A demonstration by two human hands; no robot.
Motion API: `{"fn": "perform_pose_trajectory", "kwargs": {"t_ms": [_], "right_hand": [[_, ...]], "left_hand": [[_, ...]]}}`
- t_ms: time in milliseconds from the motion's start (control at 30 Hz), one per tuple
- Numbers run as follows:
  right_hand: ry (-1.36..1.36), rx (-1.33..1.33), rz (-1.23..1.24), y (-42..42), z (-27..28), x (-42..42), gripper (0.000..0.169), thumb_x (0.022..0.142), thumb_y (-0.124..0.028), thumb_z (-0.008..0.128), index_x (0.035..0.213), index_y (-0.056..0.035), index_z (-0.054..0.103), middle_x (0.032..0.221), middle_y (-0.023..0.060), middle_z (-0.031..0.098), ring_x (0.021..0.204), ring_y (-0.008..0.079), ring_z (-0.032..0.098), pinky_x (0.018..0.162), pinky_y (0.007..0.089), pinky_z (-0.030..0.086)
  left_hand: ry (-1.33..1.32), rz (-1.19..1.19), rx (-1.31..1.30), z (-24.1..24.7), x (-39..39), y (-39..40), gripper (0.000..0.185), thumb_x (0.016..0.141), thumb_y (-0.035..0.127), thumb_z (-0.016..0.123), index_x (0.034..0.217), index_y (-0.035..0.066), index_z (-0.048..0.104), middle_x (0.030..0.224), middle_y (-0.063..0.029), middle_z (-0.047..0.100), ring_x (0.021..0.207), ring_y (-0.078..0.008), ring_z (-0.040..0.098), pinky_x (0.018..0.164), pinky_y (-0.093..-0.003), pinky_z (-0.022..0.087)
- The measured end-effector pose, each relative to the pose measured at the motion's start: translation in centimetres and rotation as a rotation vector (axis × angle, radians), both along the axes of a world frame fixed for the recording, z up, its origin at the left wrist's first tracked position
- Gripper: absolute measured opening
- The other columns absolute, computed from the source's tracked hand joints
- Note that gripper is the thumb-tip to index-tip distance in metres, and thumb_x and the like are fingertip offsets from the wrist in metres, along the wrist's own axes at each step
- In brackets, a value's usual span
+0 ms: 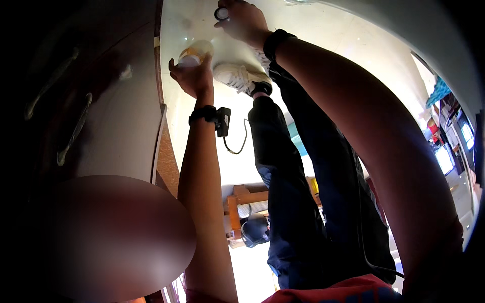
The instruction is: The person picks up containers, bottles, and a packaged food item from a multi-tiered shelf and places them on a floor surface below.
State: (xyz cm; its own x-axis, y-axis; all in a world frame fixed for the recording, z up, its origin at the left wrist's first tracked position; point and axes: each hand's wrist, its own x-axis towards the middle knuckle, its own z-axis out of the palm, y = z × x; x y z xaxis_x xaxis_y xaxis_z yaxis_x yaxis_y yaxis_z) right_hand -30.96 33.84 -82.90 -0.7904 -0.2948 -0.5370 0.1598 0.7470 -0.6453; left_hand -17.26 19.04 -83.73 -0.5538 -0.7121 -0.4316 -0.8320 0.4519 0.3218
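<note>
My left hand (193,74) is raised at the upper left, its fingers curled around the near end of a clear, rounded container (197,53) with something white and orange in it. At the top edge, my right hand (244,19) holds a small round lid-like object (221,14), dark at the rim and pale in the middle. The two hands are apart. Both wrists bear black straps, and a black box (223,122) with a cable is fixed at the left one.
Beside my left arm stands a dark cabinet (125,144) with curved handles (75,132). A white sneaker (242,78) rests on the pale floor (333,22) near my hands. A wooden frame (250,197) is farther off, with a partly visible person (254,229) by it.
</note>
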Motion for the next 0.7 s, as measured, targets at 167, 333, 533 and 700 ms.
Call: {"fn": "perform_pose_trajectory", "kwargs": {"t_ms": [167, 333, 533, 700], "right_hand": [[0.122, -0.028, -0.047, -0.5, -4.7, -1.5, 0.041, 0.084, -0.012, 0.074, 0.123, -0.0052, 0.064, 0.126, 0.0187, 0.065, 0.107, 0.0440, 0.066, 0.090, 0.0507, 0.054], [0.161, -0.065, -0.057, -1.3, -8.7, -2.6, 0.035, 0.078, -0.007, 0.067, 0.113, -0.0062, 0.070, 0.114, 0.0211, 0.070, 0.104, 0.0446, 0.066, 0.092, 0.0503, 0.054], [0.144, -0.160, -0.077, -2.8, -11.7, -3.1, 0.027, 0.079, -0.006, 0.073, 0.106, -0.0036, 0.068, 0.114, 0.0205, 0.069, 0.106, 0.0435, 0.065, 0.093, 0.0504, 0.053], [0.203, -0.190, 0.075, -2.1, -14.5, -3.9, 0.023, 0.081, -0.006, 0.075, 0.103, -0.0036, 0.067, 0.112, 0.0187, 0.067, 0.109, 0.0419, 0.063, 0.092, 0.0505, 0.052]], "left_hand": [[-0.050, -0.107, 0.042, -2.5, -2.5, -1.0, 0.113, 0.064, 0.049, 0.094, 0.150, 0.001, 0.038, 0.136, -0.0272, 0.053, 0.121, -0.0427, 0.061, 0.099, -0.0517, 0.056], [-0.079, -0.157, -0.018, -5.8, -3.3, -2.9, 0.097, 0.066, 0.042, 0.090, 0.144, 0.005, 0.047, 0.129, -0.0254, 0.053, 0.112, -0.0414, 0.065, 0.090, -0.0498, 0.059], [-0.034, -0.287, -0.067, -8.7, -3.4, -5.0, 0.091, 0.066, 0.048, 0.093, 0.133, -0.002, 0.057, 0.127, -0.0253, 0.060, 0.114, -0.0414, 0.061, 0.093, -0.0494, 0.056], [-0.075, -0.262, -0.052, -9.1, -5.3, -4.1, 0.088, 0.068, 0.045, 0.090, 0.134, -0.002, 0.056, 0.126, -0.0264, 0.057, 0.114, -0.0412, 0.062, 0.093, -0.0480, 0.057]]}}
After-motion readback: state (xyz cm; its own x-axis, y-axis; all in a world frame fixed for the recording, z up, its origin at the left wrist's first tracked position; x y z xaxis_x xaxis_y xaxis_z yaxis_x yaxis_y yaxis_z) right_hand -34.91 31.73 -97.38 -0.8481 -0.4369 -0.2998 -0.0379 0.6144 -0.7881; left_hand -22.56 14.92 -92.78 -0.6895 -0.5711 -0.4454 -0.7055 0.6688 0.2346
